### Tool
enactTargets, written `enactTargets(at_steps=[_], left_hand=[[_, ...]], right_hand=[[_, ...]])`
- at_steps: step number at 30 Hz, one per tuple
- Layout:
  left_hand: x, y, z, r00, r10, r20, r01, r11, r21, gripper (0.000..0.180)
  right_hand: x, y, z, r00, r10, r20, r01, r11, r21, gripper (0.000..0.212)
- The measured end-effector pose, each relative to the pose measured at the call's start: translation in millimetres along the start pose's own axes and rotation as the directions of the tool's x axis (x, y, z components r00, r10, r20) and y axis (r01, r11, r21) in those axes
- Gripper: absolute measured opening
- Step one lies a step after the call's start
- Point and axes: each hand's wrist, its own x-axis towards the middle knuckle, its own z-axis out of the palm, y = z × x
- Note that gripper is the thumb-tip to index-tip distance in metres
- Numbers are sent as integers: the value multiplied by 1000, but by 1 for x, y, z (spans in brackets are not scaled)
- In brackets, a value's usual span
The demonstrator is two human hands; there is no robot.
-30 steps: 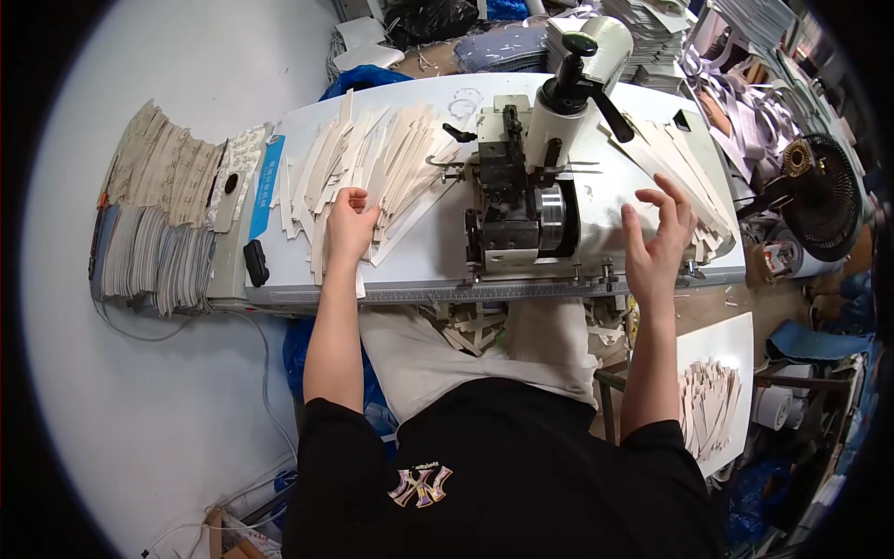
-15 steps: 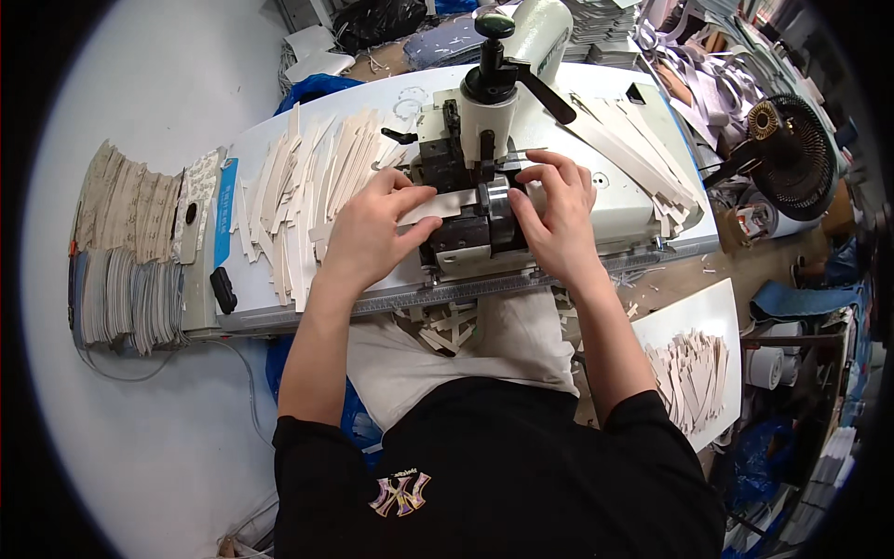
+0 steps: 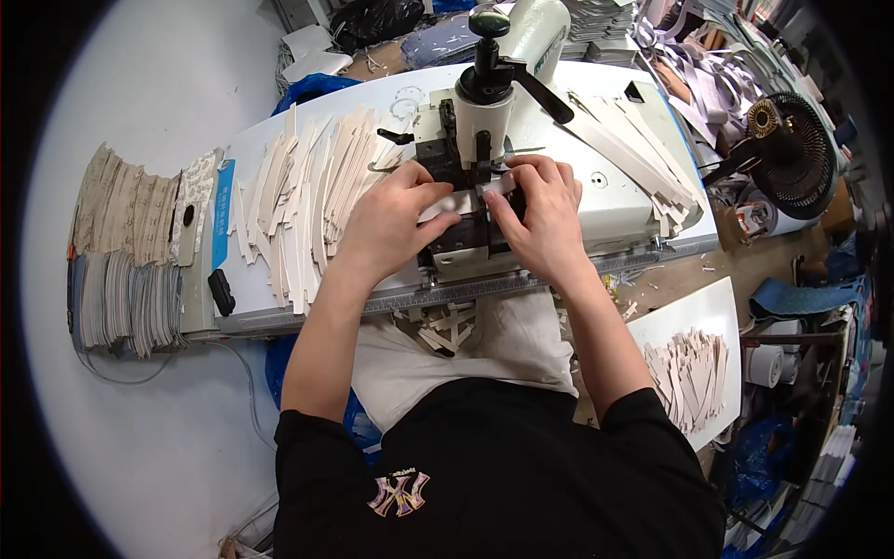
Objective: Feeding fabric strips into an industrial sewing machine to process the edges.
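Head: left fingers [image 3: 431,194] pinch one strip [image 3: 458,202] at one machine [image 3: 484,121], right fingers [image 3: 505,220] seemingly too

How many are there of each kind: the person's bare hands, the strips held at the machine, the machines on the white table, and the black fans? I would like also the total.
Hands, left hand and right hand: 2
Pale strip held at the machine: 1
Machine on the white table: 1
Black fan: 1
Total: 5

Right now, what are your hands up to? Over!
Left hand pinching pale strip at machine. Right hand curled opposite, grip unclear. Loose strips lie farther left.
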Motion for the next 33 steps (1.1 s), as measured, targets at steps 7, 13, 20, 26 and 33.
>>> enactTargets(at_steps=[7, 13, 20, 26, 33], left_hand=[[1, -6, 17, 998, 13, -54, -18, 997, -80, 33], [-7, -3, 22, 988, -54, -147, 39, 994, -104, 32], [-44, -54, -2, 924, -348, -160, 338, 937, -85, 28], [-78, -124, -7, 804, -552, -220, 580, 810, 89, 30], [-96, -162, 14, 748, -577, -329, 657, 716, 236, 29]], right_hand=[[5, 45, -43, 947, 41, -319, -72, 994, -87, 10], [-14, 93, -83, 801, 330, -499, -251, 942, 220, 15], [0, 127, -90, 608, 483, -631, -458, 862, 218, 23], [-21, 152, -98, 748, 345, -568, -566, 778, -273, 31], [-7, 95, -89, 844, 137, -519, -320, 905, -281, 24]])
